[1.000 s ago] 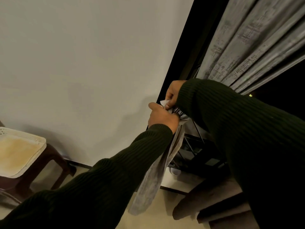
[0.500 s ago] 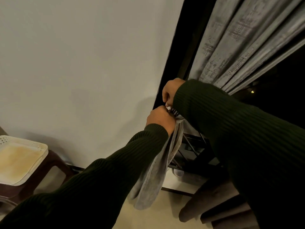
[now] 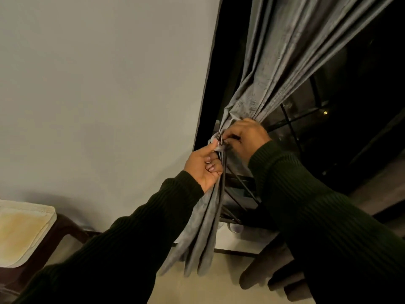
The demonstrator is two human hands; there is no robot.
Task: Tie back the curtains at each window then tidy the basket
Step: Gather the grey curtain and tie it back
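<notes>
A: Where is the curtain (image 3: 271, 69) right now?

B: It hangs down from the upper right of the frame and is bunched together in the middle. The left hand (image 3: 202, 164) pinches the bunch, with the fingers curled. The right hand (image 3: 246, 138) curls round the bunch just beside it and pinches a thin dark cord (image 3: 221, 189).

A: What can go wrong?

B: I think the cord can slip out, because it is thin. Then the bunch falls open. If one hand lets go too soon, the folds spread out again.

A: Is there room to move?

B: Not much. The wall (image 3: 98, 84) is close on the left and the dark window frame (image 3: 210, 84) sits right behind the hands. Lower left is a chair (image 3: 24, 233), well apart. No basket shows here.
</notes>
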